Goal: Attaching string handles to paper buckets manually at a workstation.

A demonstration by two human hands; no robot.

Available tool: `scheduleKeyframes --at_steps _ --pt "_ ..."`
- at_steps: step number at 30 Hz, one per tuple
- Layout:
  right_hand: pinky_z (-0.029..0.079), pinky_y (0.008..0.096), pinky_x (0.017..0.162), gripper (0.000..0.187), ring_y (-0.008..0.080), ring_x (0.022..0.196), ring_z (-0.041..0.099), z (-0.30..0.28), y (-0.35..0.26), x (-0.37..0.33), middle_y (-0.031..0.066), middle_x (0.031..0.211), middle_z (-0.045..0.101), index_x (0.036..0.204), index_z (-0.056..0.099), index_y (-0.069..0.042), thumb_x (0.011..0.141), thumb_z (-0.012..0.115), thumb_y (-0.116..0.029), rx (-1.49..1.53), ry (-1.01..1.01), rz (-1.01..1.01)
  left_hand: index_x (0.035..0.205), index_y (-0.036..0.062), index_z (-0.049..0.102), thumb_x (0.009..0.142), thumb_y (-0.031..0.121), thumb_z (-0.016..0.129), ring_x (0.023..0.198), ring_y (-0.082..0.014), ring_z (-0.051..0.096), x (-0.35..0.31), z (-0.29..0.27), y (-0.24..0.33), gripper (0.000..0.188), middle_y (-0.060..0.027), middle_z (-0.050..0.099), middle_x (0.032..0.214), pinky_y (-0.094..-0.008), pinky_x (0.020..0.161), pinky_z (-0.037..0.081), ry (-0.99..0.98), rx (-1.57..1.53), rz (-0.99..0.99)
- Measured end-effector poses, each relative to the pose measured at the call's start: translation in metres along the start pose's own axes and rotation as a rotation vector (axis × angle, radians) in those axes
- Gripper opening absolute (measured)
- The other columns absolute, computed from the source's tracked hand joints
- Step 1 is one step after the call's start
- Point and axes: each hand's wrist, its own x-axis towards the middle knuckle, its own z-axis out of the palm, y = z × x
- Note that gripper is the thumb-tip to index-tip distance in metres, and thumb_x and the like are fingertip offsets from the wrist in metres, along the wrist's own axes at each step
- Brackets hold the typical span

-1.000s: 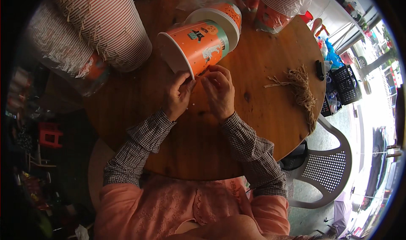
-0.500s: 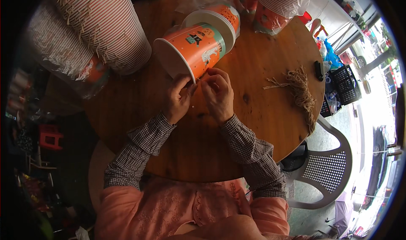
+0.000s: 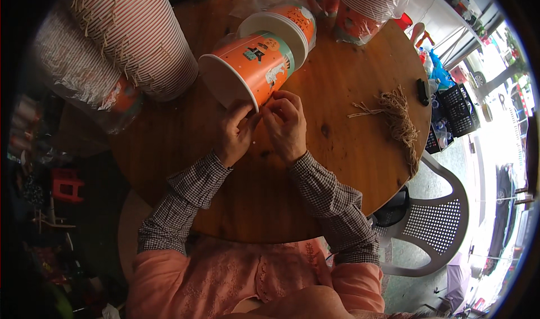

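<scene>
An orange paper bucket [image 3: 250, 66] with a white rim and printed figures lies tilted on its side, its mouth toward the lower left. My left hand [image 3: 234, 133] grips its rim, fingers inside the mouth and thumb outside. Close beside it, my right hand [image 3: 287, 126] is pinched against the bucket's outer side near the rim; whatever is between those fingertips is too small to make out. The bucket's base end rests at a few nested paper buckets [image 3: 301, 23] lying partly in clear plastic. To the right, a bundle of beige strings [image 3: 398, 119] lies on the round wooden table [image 3: 349, 156].
Tall stacks of nested buckets [image 3: 149, 43] with strings hanging off them stand at the left, one plastic-wrapped. Another wrapped stack [image 3: 360, 15] is at the far right. A small black object [image 3: 423, 92] lies by the table's right edge, near a grey chair [image 3: 433, 223].
The view has shifted slightly. My left hand keeps its hold on the bucket's rim, and my right fingertips stay pinched close by, with only slight finger movement.
</scene>
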Motion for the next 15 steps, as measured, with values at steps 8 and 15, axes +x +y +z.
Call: scheduleKeyframes --at_steps 8,15 --pt "0.054 0.0286 0.083 0.013 0.0178 0.101 0.06 -0.002 -0.004 0.0 0.0121 0.121 0.051 0.095 0.063 0.002 0.085 0.066 -0.006 0.152 -0.025 0.106 0.097 -0.0023 0.062 0.086 0.001 0.064 0.084 -0.0194 0.063 -0.002 -0.001 -0.004 0.011 -0.0124 0.063 0.094 -0.028 0.07 0.051 0.037 0.0 -0.061" --pt "0.056 0.0311 0.081 0.013 0.0208 0.094 0.064 0.002 0.0 -0.002 0.0139 0.122 0.05 0.094 0.063 0.001 0.084 0.066 -0.006 0.202 -0.013 0.06 0.097 -0.0024 0.062 0.084 0.001 0.065 0.085 -0.0216 0.062 -0.001 0.003 -0.016 0.013 -0.012 0.061 0.097 -0.0294 0.07 0.051 0.076 -0.095 -0.067"
